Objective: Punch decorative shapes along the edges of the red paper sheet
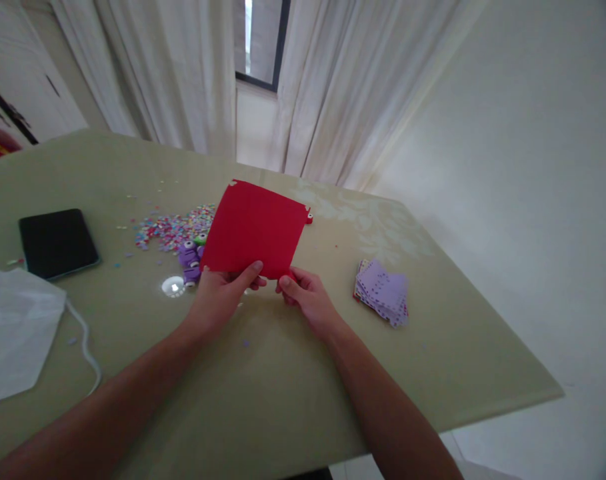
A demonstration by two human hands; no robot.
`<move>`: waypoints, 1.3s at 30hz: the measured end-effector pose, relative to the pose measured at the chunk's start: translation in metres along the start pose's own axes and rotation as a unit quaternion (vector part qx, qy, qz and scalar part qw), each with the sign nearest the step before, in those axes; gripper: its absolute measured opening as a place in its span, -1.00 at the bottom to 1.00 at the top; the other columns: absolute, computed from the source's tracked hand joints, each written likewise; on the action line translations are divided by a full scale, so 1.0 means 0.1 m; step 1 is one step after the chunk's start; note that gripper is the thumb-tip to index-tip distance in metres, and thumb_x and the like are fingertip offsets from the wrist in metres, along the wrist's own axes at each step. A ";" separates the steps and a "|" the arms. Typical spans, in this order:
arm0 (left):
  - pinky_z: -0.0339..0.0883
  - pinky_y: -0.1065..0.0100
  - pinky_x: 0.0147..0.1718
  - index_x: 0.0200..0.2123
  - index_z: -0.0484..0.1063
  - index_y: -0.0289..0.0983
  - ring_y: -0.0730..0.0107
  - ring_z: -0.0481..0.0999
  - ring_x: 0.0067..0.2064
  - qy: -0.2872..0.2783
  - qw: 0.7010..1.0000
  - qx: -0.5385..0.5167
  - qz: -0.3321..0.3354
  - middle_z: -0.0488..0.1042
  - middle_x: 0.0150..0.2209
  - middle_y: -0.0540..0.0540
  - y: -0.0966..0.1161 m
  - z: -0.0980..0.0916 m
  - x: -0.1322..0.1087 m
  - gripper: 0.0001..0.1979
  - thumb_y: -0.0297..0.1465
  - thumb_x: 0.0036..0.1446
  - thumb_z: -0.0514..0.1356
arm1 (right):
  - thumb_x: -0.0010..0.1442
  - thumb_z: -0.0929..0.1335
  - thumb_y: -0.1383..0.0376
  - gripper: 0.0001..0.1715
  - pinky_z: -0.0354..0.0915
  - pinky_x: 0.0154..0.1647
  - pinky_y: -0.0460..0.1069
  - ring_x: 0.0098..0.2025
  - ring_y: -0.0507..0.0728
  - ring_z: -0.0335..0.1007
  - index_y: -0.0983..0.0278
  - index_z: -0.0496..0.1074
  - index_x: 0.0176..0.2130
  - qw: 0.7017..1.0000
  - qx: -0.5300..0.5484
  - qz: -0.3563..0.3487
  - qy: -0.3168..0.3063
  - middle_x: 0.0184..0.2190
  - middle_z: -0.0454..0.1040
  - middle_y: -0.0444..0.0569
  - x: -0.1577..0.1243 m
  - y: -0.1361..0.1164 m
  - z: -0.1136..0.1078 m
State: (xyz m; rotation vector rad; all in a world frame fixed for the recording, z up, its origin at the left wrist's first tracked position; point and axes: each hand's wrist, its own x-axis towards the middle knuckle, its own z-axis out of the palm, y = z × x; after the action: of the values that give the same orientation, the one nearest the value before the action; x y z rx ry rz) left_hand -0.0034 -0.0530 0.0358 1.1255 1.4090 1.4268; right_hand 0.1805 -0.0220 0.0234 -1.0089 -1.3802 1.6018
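Observation:
A square sheet of red paper [255, 230] is tilted up above the table, with small notches cut at its corners. My left hand [227, 290] pinches its lower edge, thumb on top and fingers beneath. At the lower right corner, my right hand [307, 293] is closed around a small red paper punch [287, 275], mostly hidden by the fingers. Purple punches [189, 257] with eye shapes stand just left of the sheet, beside a green one [200, 238] partly covered by it. Another red punch [309, 218] peeks out behind the sheet's right edge.
Colourful paper confetti [175, 227] is heaped behind the purple punches. To the right lies a stack of punched purple paper [383, 290]. On the left are a black tablet or phone [57, 241], a white bag-like item [17, 327] and a white cord [86, 340]. Curtains hang beyond the table.

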 end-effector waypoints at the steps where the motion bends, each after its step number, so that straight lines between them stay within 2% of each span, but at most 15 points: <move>1: 0.59 0.28 -0.38 -0.39 0.60 -0.23 0.17 0.68 -0.42 0.007 1.000 -0.005 -0.002 0.67 -0.47 -0.11 -0.01 -0.01 0.01 -0.72 -0.13 0.11 0.40 | 0.07 0.56 -0.26 -0.37 0.00 -0.47 -0.02 -0.51 0.01 0.07 0.22 0.54 -0.29 1.000 0.018 -0.012 0.020 -0.50 0.38 -0.17 0.01 -0.01 -0.02; 4: 0.59 0.28 -0.37 -0.34 0.61 -0.24 0.18 0.68 -0.42 0.016 1.000 -0.023 0.000 0.67 -0.47 -0.10 -0.02 -0.02 0.01 -0.72 -0.13 0.11 0.42 | 0.09 0.58 -0.18 -0.37 0.08 -0.45 -0.03 -0.49 0.01 0.13 0.20 0.53 -0.10 0.989 0.054 -0.055 0.122 -0.40 0.50 -0.13 0.07 -0.05 -0.16; 6: 0.59 0.29 -0.38 -0.33 0.61 -0.25 0.20 0.68 -0.42 0.013 0.999 -0.034 0.001 0.67 -0.46 -0.09 -0.02 -0.01 0.01 -0.71 -0.13 0.11 0.43 | 0.05 0.61 -0.12 -0.41 0.15 -0.41 -0.03 -0.44 0.03 0.23 0.21 0.51 -0.15 0.977 0.015 -0.079 0.197 -0.37 0.53 -0.12 0.12 -0.06 -0.28; 8: 0.59 0.30 -0.39 -0.33 0.61 -0.25 0.21 0.67 -0.42 0.010 0.999 -0.038 0.001 0.67 -0.46 -0.09 -0.01 0.00 0.00 -0.71 -0.14 0.11 0.43 | 0.01 0.63 -0.05 -0.47 0.23 -0.34 -0.01 -0.38 0.08 0.32 0.22 0.53 -0.21 0.965 -0.072 -0.094 0.235 -0.36 0.53 -0.10 0.16 -0.05 -0.42; 13: 0.58 0.29 -0.40 -0.35 0.60 -0.24 0.20 0.66 -0.43 0.003 0.999 -0.036 -0.005 0.67 -0.47 -0.10 -0.01 0.01 -0.03 -0.71 -0.13 0.09 0.44 | 0.06 0.58 0.16 -0.50 0.31 -0.19 0.07 -0.34 0.15 0.37 0.25 0.59 -0.01 0.916 -0.283 -0.070 0.275 -0.31 0.57 -0.06 0.23 0.04 -0.68; 15: 0.57 0.29 -0.40 -0.37 0.60 -0.23 0.20 0.66 -0.43 -0.003 0.999 -0.037 -0.002 0.67 -0.47 -0.10 -0.01 0.02 -0.04 -0.71 -0.12 0.09 0.44 | 0.09 0.55 0.21 -0.49 0.33 -0.17 0.08 -0.31 0.16 0.42 0.26 0.55 0.04 0.900 -0.316 -0.064 0.293 -0.24 0.61 -0.02 0.24 0.09 -0.73; 20: 0.56 0.28 -0.41 -0.41 0.60 -0.22 0.19 0.65 -0.44 -0.006 1.000 -0.028 0.006 0.66 -0.48 -0.11 0.02 0.02 -0.06 -0.72 -0.12 0.09 0.43 | 0.22 0.47 0.24 -0.70 0.37 0.03 0.14 -0.15 0.25 0.52 0.28 0.60 -0.05 0.859 -0.420 -0.103 0.274 -0.12 0.63 0.14 0.27 0.21 -0.84; 24: 0.56 0.27 -0.41 -0.42 0.61 -0.21 0.17 0.65 -0.44 -0.010 1.000 -0.024 0.002 0.65 -0.50 -0.11 0.04 0.03 -0.07 -0.69 -0.09 0.06 0.44 | 0.27 0.43 0.30 -0.61 0.35 0.20 0.21 0.05 0.34 0.52 0.33 0.61 0.07 0.817 -0.493 -0.131 0.267 0.02 0.61 0.25 0.30 0.26 -0.87; 27: 0.55 0.28 -0.43 -0.43 0.60 -0.21 0.18 0.64 -0.46 -0.013 1.000 -0.024 0.003 0.64 -0.51 -0.11 0.04 0.04 -0.07 -0.69 -0.08 0.05 0.44 | 0.27 0.42 0.34 -0.59 0.30 0.26 0.23 0.10 0.36 0.49 0.36 0.61 0.09 0.806 -0.511 -0.138 0.264 0.05 0.62 0.27 0.30 0.22 -0.84; 30: 0.54 0.28 -0.45 -0.45 0.60 -0.21 0.19 0.63 -0.48 -0.013 1.000 -0.017 0.005 0.63 -0.53 -0.10 0.03 0.04 -0.07 -0.70 -0.10 0.04 0.43 | 0.30 0.44 0.25 -0.67 0.31 0.20 0.21 0.09 0.34 0.46 0.35 0.63 0.01 0.822 -0.456 -0.168 0.297 0.03 0.62 0.24 0.25 0.10 -0.73; 32: 0.53 0.28 -0.47 -0.45 0.60 -0.21 0.19 0.62 -0.49 -0.006 1.000 -0.009 0.009 0.63 -0.54 -0.10 0.04 0.03 -0.07 -0.71 -0.11 0.04 0.43 | 0.36 0.44 0.06 -0.65 0.36 0.02 0.12 -0.07 0.26 0.47 0.29 0.63 -0.10 0.864 -0.364 -0.184 0.294 -0.07 0.62 0.14 0.20 0.01 -0.61; 33: 0.53 0.28 -0.47 -0.46 0.60 -0.22 0.19 0.62 -0.49 0.000 1.000 -0.005 0.010 0.63 -0.54 -0.10 0.04 0.03 -0.06 -0.71 -0.11 0.04 0.42 | 0.38 0.41 -0.04 -0.57 0.35 -0.11 0.08 -0.19 0.20 0.45 0.27 0.61 -0.19 0.896 -0.306 -0.181 0.265 -0.19 0.61 0.07 0.17 -0.03 -0.54; 35: 0.53 0.28 -0.47 -0.46 0.60 -0.22 0.18 0.62 -0.50 0.011 1.000 0.004 0.013 0.63 -0.54 -0.11 0.04 0.02 -0.06 -0.71 -0.12 0.03 0.42 | 0.34 0.42 -0.16 -0.45 0.26 -0.29 0.02 -0.35 0.12 0.33 0.25 0.57 -0.32 0.957 -0.211 -0.149 0.134 -0.40 0.50 -0.06 0.11 -0.07 -0.38; 37: 0.53 0.28 -0.47 -0.47 0.61 -0.22 0.17 0.63 -0.49 0.020 1.000 0.011 0.017 0.64 -0.54 -0.12 0.03 0.01 -0.05 -0.71 -0.11 0.03 0.43 | 0.23 0.50 -0.17 -0.45 0.15 -0.39 -0.01 -0.43 0.07 0.22 0.24 0.53 -0.38 0.983 -0.148 -0.104 0.039 -0.51 0.38 -0.16 0.06 -0.08 -0.23; 39: 0.53 0.27 -0.46 -0.47 0.62 -0.21 0.16 0.63 -0.49 0.022 0.999 0.014 0.023 0.64 -0.53 -0.12 0.02 0.01 -0.04 -0.70 -0.10 0.04 0.43 | 0.20 0.53 -0.12 -0.50 0.09 -0.42 -0.02 -0.44 0.05 0.18 0.23 0.50 -0.39 0.990 -0.114 -0.082 0.012 -0.52 0.33 -0.18 0.03 -0.07 -0.13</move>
State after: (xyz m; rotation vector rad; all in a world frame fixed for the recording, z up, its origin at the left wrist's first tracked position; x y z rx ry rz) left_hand -0.0014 -0.0562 0.0373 1.1577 1.4469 1.4767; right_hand 0.1921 -0.0136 0.0287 -1.0127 -1.6141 1.3292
